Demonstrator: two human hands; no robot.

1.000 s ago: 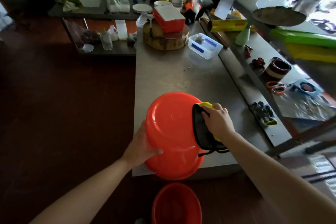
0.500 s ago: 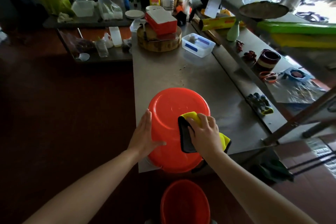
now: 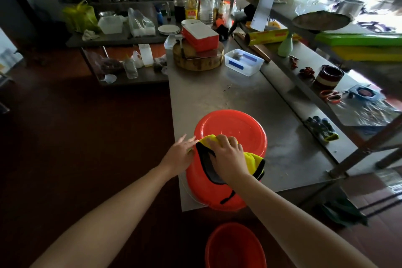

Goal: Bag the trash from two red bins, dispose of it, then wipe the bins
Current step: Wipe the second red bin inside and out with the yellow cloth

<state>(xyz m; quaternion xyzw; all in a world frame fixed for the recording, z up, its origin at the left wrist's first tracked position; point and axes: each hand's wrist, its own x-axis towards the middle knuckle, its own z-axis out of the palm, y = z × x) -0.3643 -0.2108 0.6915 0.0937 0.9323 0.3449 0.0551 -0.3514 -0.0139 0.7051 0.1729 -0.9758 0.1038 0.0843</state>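
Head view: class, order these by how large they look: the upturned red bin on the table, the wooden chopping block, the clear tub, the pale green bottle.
1. red bin, though it is nearest the camera, which flatters it
2. chopping block
3. clear tub
4. green bottle

Open tabletop (image 3: 217, 93) between bin (image 3: 230, 124) and container (image 3: 243, 62)

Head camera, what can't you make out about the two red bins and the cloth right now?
All in the head view:
1. Upturned red bin: the inside is hidden, since its base faces the camera.
2. Its near wall: partly covered by the right hand and the yellow and black cloth.
3. Red bin on the floor: cut off by the bottom edge, inside too dark.
4. Labels on the far bottles: too small.
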